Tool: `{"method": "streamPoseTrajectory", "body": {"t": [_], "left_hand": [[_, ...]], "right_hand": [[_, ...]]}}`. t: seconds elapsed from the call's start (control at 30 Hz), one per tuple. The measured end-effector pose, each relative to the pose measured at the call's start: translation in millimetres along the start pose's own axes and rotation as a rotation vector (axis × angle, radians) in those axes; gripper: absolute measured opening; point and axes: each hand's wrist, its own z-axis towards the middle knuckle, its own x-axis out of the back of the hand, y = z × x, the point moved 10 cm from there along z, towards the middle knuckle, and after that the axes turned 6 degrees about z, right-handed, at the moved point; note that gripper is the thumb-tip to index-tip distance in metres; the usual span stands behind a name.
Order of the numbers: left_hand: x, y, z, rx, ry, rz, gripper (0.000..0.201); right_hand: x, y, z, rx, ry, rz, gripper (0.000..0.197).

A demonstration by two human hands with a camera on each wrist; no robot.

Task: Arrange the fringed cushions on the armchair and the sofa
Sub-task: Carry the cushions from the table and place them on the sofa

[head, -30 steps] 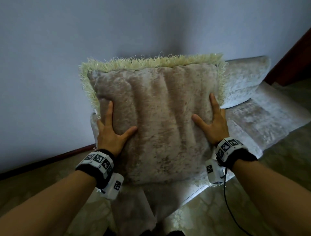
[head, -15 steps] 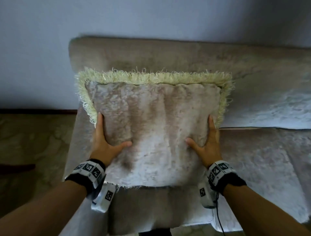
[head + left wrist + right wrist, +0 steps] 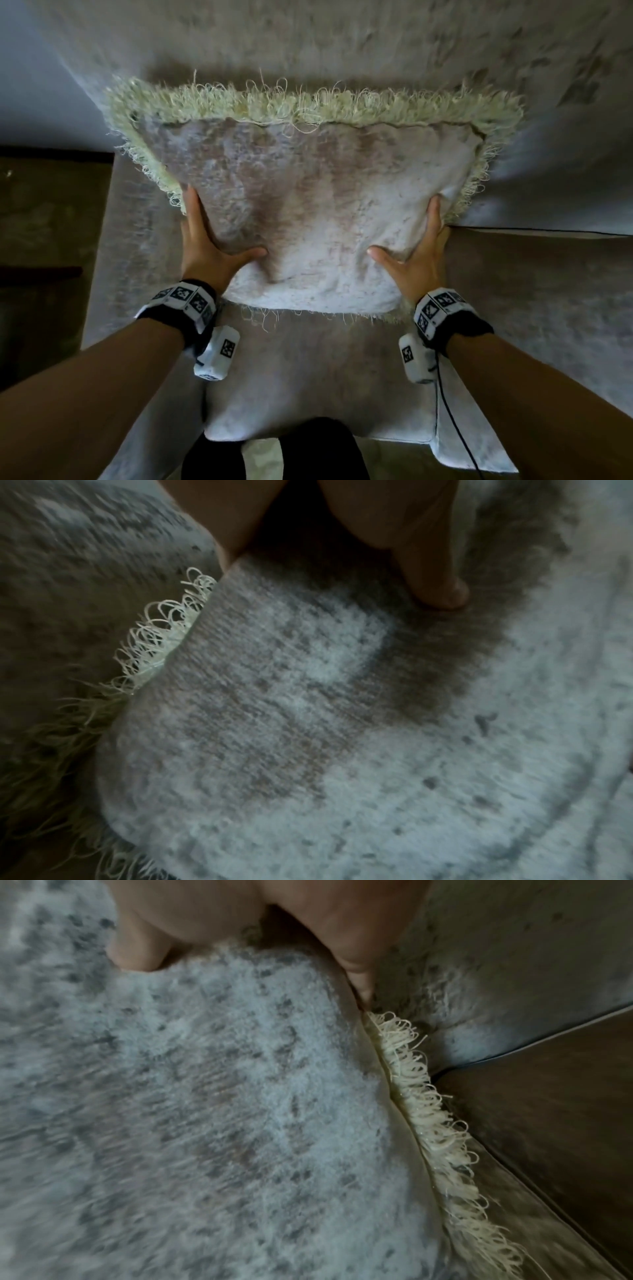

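Square pale grey-beige plush cushion with cream looped fringe (image 3: pixel 318 219) held up in front of the backrest of the matching grey-beige velvet sofa (image 3: pixel 534 308), at its left end, lower edge just above the seat. Whether the top fringe already touches the backrest: cannot tell.

Left hand (image 3: pixel 209 250) grips the cushion's left side, thumb spread across the front face and digging a dent in the plush, fingers (image 3: pixel 191 209) running up along the edge. Right hand (image 3: pixel 419 257) mirrors it on the right side, thumb splayed inward on the face, fingers (image 3: pixel 434 214) along the edge beside the fringe. Wrist views agree: thumb on the front, other fingers wrapped behind the seam, fringe (image 3: pixel 428 1096) sticking out free.

Step in hand, as judged: seating the cushion against the backrest. To do it well, lower the bottom edge onto the seat first, then lean the top back so it stands propped rather than flat. Keep both sides level so it doesn't sit skewed. Slide the rear fingers out sideways to avoid dragging or tucking the fringe. A light pat on the face should clear the thumb dents.
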Motion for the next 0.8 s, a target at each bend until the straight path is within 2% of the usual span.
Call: {"method": "streamPoseTrajectory", "body": {"t": [0.27, 0.37, 0.43, 0.53, 0.6, 0.8], "left_hand": [[6, 10, -6, 0.098, -0.046, 0.161, 0.145], [25, 38, -14, 0.107, -0.010, 0.246, 0.129], [34, 64, -22, 0.090, -0.027, 0.319, 0.107], [41, 113, -39, -0.036, -0.099, 0.379, 0.076], [39, 149, -54, -0.168, -0.183, 0.391, 0.065], [32, 245, -141, -0.556, -0.406, 0.516, 0.062]], "right_hand": [[5, -5, -6, 0.011, -0.049, -0.041, 0.124], [23, -22, -16, -0.013, -0.036, -0.075, 0.111], [40, -42, -23, -0.022, -0.021, -0.122, 0.098], [64, -80, -43, -0.033, -0.039, -0.149, 0.084], [85, -109, -65, -0.015, -0.027, -0.169, 0.079], [170, -166, -177, -0.021, 0.134, -0.222, 0.077]]}}
